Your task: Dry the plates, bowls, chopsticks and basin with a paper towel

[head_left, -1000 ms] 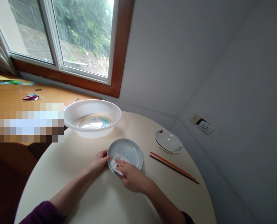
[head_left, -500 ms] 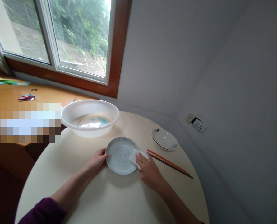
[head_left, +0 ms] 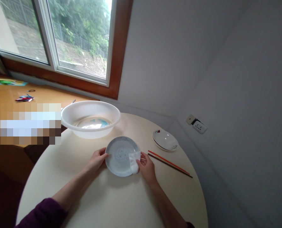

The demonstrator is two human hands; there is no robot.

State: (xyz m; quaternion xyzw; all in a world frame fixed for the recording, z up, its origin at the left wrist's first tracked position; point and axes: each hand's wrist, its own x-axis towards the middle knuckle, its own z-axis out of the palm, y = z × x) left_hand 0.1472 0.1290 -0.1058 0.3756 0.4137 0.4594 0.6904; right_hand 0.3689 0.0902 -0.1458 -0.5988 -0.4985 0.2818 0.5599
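A round pale plate [head_left: 118,163] with a patterned centre is held between my two hands over the table. My left hand [head_left: 99,160] grips its left rim, thumb on top and fingers beneath. At the right rim, my right hand [head_left: 147,166] pinches a white tissue [head_left: 134,161] against the plate, thumb on the upper face. Part of the tissue lies flat over the plate's right side. The fingers under the plate are hidden.
Behind the plate stands a translucent white basin [head_left: 90,131] with water in it. To the right are stacked white dishes [head_left: 166,140] and several chopsticks [head_left: 170,163], orange and dark brown. A wooden desk [head_left: 46,95] with small items adjoins the round table [head_left: 103,205].
My right hand has shifted from lying over the tissue on top of the plate to clasping the right rim through it. The plate sits slightly higher and more tilted; the view has moved a little.
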